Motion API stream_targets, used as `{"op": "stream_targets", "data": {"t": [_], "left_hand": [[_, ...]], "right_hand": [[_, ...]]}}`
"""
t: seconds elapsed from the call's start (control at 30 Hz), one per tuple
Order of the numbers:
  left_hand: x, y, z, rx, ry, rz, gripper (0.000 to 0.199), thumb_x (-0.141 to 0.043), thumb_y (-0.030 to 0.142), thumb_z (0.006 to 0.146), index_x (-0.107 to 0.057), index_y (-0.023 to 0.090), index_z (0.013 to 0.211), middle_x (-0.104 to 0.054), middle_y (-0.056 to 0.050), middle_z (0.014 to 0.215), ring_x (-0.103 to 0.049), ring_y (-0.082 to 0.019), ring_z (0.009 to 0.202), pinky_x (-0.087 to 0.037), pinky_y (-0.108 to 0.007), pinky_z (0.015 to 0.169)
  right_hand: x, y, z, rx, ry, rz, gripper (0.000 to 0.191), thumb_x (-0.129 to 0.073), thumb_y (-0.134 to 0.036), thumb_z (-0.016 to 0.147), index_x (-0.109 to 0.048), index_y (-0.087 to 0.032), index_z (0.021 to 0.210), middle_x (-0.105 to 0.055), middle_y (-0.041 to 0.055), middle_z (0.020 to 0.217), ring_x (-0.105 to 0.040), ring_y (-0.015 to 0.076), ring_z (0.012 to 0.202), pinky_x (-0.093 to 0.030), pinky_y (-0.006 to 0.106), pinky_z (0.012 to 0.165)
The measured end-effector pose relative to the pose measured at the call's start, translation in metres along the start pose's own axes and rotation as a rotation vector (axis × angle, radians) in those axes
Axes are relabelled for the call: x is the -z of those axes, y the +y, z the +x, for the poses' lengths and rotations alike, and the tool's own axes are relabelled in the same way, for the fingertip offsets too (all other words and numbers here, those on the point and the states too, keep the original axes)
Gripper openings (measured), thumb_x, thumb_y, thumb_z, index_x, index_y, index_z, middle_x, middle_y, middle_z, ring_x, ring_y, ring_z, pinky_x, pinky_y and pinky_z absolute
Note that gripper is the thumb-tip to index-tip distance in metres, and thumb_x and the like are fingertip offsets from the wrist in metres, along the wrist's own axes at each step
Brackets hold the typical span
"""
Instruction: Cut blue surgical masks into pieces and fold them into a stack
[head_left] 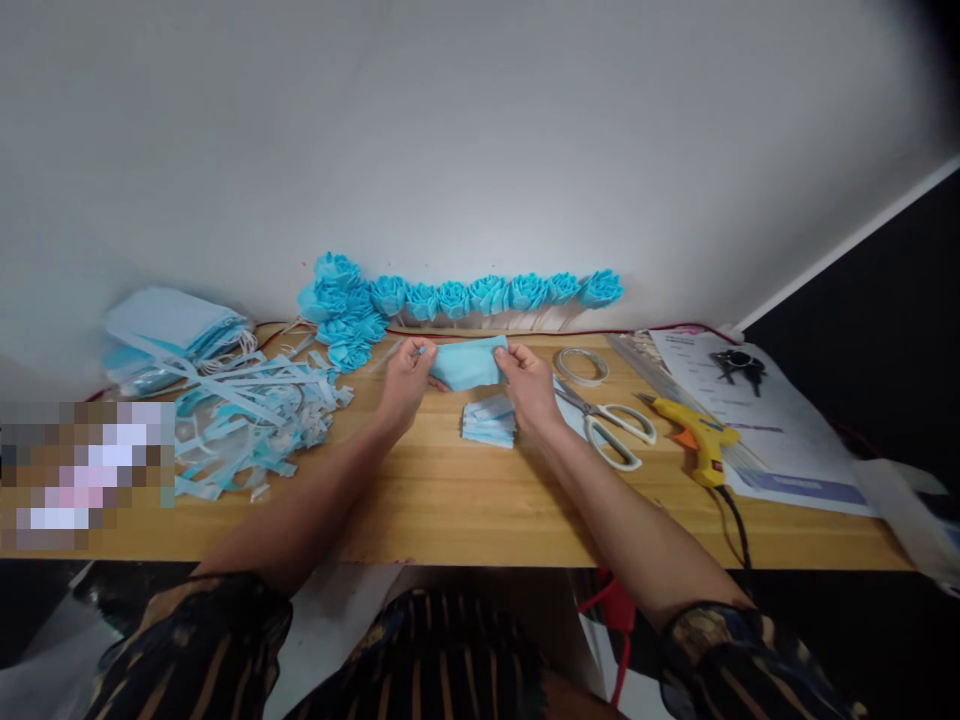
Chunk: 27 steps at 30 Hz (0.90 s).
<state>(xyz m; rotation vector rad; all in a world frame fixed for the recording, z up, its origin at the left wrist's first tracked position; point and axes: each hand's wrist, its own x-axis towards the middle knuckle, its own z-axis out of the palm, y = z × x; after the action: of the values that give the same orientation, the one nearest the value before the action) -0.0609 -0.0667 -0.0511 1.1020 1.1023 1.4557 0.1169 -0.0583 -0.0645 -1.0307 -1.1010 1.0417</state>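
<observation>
A light blue piece of face-mask fabric (469, 364) is stretched between my two hands above the wooden table. My left hand (407, 380) pinches its left end, fingers closed. At the other end, my right hand (527, 383) grips the fabric between thumb and fingers. Below it lies a small stack of cut blue fabric pieces (487, 424). Scissors (611, 425) with white-rimmed handles rest just right of my right wrist, blades partly over a pale blue sheet.
Blue fabric flowers (454, 300) line the wall. Cut strips (255, 420) heap at left, before stacked face masks (176, 325). To the right are a wire coil (582, 367), a yellow glue gun (697, 440), printed paper (787, 440) and keys (739, 368). The table's front edge is near me.
</observation>
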Motion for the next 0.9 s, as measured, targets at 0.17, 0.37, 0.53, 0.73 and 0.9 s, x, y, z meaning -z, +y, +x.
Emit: {"op": "stream_targets", "data": {"t": [0.17, 0.37, 0.53, 0.73, 0.9], "left_hand": [[-0.003, 0.005, -0.001, -0.031, -0.001, -0.020, 0.017, -0.064, 0.027, 0.086, -0.049, 0.020, 0.086, -0.044, 0.006, 0.068, -0.053, -0.010, 0.056, -0.053, -0.021, 0.045], [-0.004, 0.005, -0.003, -0.021, 0.005, -0.061, 0.010, -0.059, 0.018, 0.088, -0.049, 0.020, 0.085, -0.048, 0.005, 0.068, -0.053, -0.010, 0.057, -0.053, -0.019, 0.045], [-0.001, 0.000, -0.002, 0.031, -0.019, -0.054, 0.009, -0.060, 0.018, 0.088, -0.051, 0.019, 0.088, -0.054, 0.004, 0.069, -0.056, -0.009, 0.057, -0.053, -0.020, 0.049], [0.003, 0.002, -0.001, 0.049, 0.009, -0.089, 0.018, -0.063, 0.032, 0.091, -0.058, 0.015, 0.090, -0.067, -0.003, 0.078, -0.061, -0.010, 0.059, -0.047, -0.019, 0.047], [-0.001, 0.004, -0.011, 0.285, -0.326, -0.212, 0.047, -0.060, 0.055, 0.092, -0.069, 0.010, 0.097, -0.074, -0.013, 0.082, -0.071, -0.018, 0.070, -0.055, -0.026, 0.061]], "right_hand": [[-0.001, -0.003, -0.001, 0.036, 0.033, 0.040, 0.030, -0.073, -0.047, 0.075, -0.069, -0.018, 0.081, -0.057, -0.0051, 0.067, -0.046, 0.0107, 0.064, -0.037, 0.024, 0.063], [-0.003, -0.006, -0.003, 0.006, 0.023, 0.102, 0.033, -0.074, -0.049, 0.073, -0.071, -0.019, 0.085, -0.060, -0.0040, 0.070, -0.050, 0.0119, 0.067, -0.040, 0.024, 0.064], [0.001, -0.009, 0.001, 0.016, 0.030, 0.067, 0.032, -0.074, -0.048, 0.073, -0.072, -0.018, 0.085, -0.063, -0.0036, 0.071, -0.052, 0.0120, 0.066, -0.042, 0.025, 0.064], [0.014, -0.016, 0.009, 0.189, 0.098, -0.151, 0.029, -0.068, -0.045, 0.080, -0.074, -0.017, 0.084, -0.064, -0.0018, 0.070, -0.054, 0.0139, 0.066, -0.043, 0.026, 0.065], [0.013, -0.024, -0.004, 0.474, 0.071, -0.463, 0.027, -0.058, -0.039, 0.091, -0.077, -0.020, 0.094, -0.076, 0.0036, 0.084, -0.067, 0.0201, 0.077, -0.052, 0.031, 0.073]]}}
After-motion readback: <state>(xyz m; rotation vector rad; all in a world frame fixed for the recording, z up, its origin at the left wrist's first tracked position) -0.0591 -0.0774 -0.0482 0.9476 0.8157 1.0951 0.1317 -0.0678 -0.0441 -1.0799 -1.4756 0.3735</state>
